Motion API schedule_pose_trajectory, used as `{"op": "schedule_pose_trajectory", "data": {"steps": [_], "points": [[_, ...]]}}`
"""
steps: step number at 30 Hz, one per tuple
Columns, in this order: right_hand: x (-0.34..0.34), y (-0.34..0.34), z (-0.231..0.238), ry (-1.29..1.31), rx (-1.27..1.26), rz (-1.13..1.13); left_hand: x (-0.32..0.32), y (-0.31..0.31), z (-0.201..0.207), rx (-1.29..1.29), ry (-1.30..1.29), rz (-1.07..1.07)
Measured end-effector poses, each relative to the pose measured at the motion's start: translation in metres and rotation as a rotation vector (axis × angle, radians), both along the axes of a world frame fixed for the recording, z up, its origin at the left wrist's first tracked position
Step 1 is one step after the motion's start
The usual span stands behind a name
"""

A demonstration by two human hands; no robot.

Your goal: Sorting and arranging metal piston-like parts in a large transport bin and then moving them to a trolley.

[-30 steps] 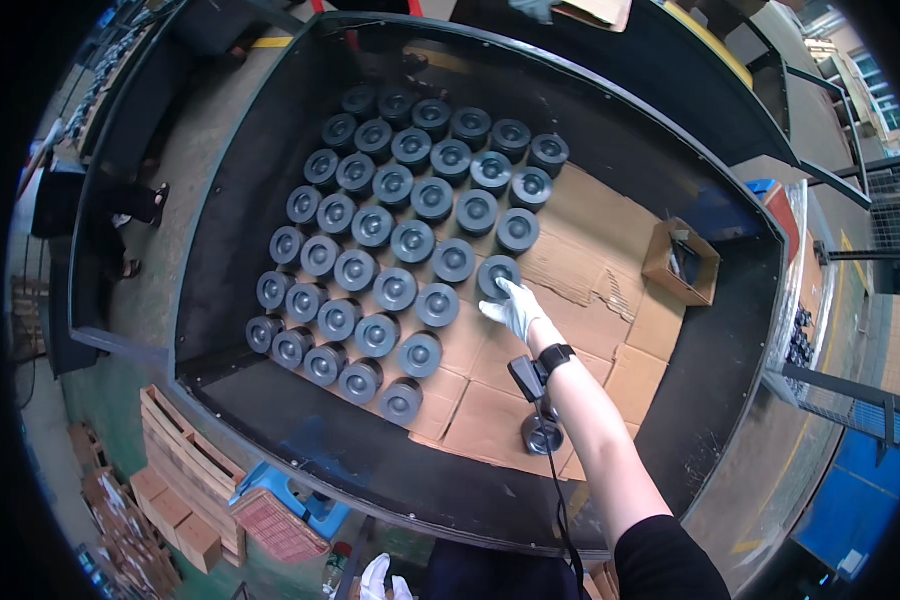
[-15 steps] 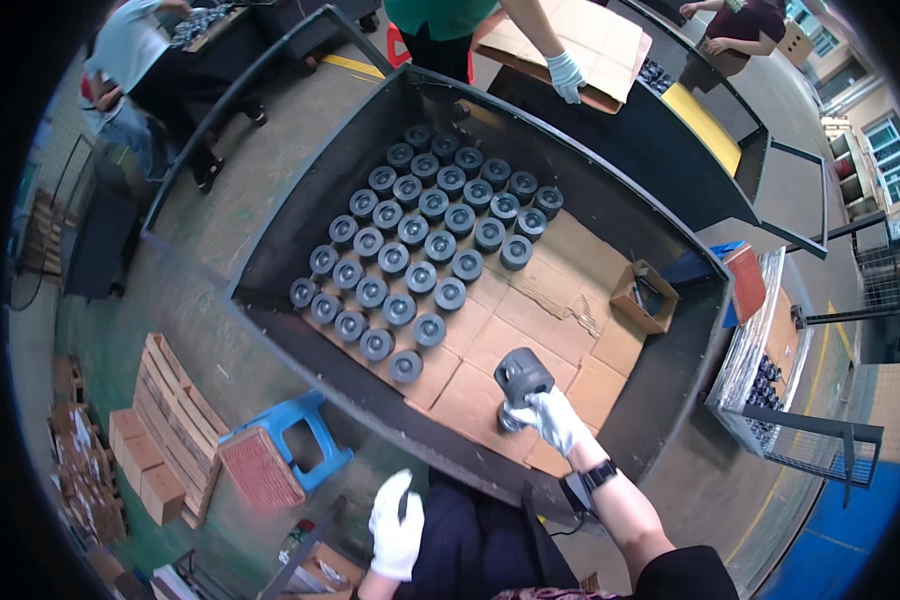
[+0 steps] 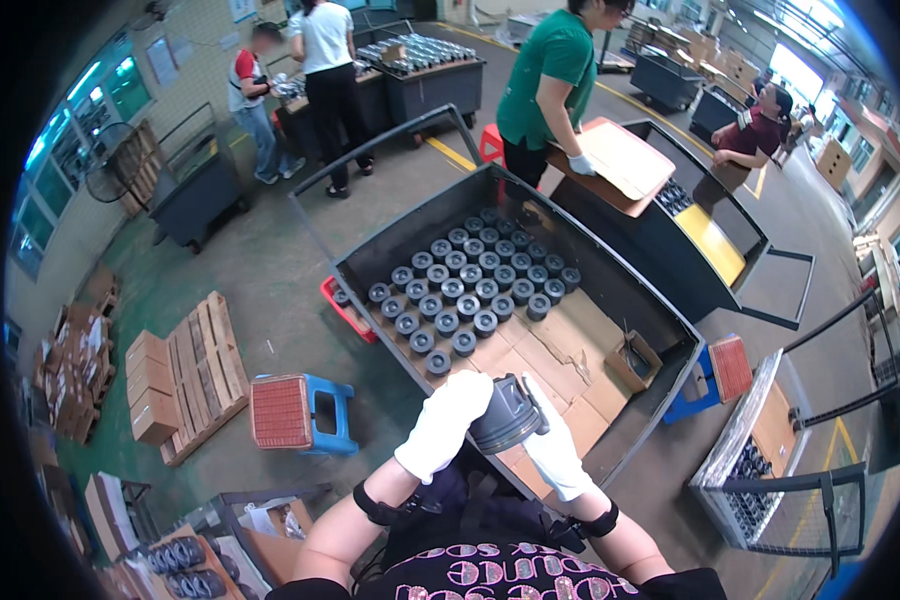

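Observation:
Close to my body I hold a dark grey piston, tilted, with ring grooves around one end. My white-gloved left hand grips its left side. On the other side my gloved right hand has its fingers and thumb pressed against it. Beyond both hands stands a black metal cart, its floor lined with cardboard. Several rows of similar pistons stand in its far left part. A small open cardboard box sits at the cart's right end.
A blue stool with a woven reddish top stands at left, near a wooden pallet and brown cartons. A co-worker in green handles a cardboard sheet over the neighbouring cart. A wrapped crate is at right.
My right hand has brought the piston from over the cart back toward my body. My left hand has come up from beside my lap onto it. The head view has tilted up.

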State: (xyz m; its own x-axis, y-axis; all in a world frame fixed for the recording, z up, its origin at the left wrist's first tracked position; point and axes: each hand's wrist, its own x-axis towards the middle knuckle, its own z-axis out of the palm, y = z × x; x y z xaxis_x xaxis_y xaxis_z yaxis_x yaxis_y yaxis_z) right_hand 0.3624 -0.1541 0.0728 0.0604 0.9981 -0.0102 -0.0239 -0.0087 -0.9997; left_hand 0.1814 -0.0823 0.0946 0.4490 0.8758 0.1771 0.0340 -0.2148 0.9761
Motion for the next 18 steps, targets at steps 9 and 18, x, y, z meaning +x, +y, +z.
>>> {"op": "schedule_pose_trajectory", "data": {"steps": [9,18], "points": [[-0.028,-0.009,0.017,0.631,-0.204,0.210,-0.028,-0.022,0.021,0.078,-0.106,-0.022],[-0.039,-0.007,0.043,0.184,0.101,0.015,-0.023,-0.037,-0.012,-0.753,-0.994,-0.132]]}}
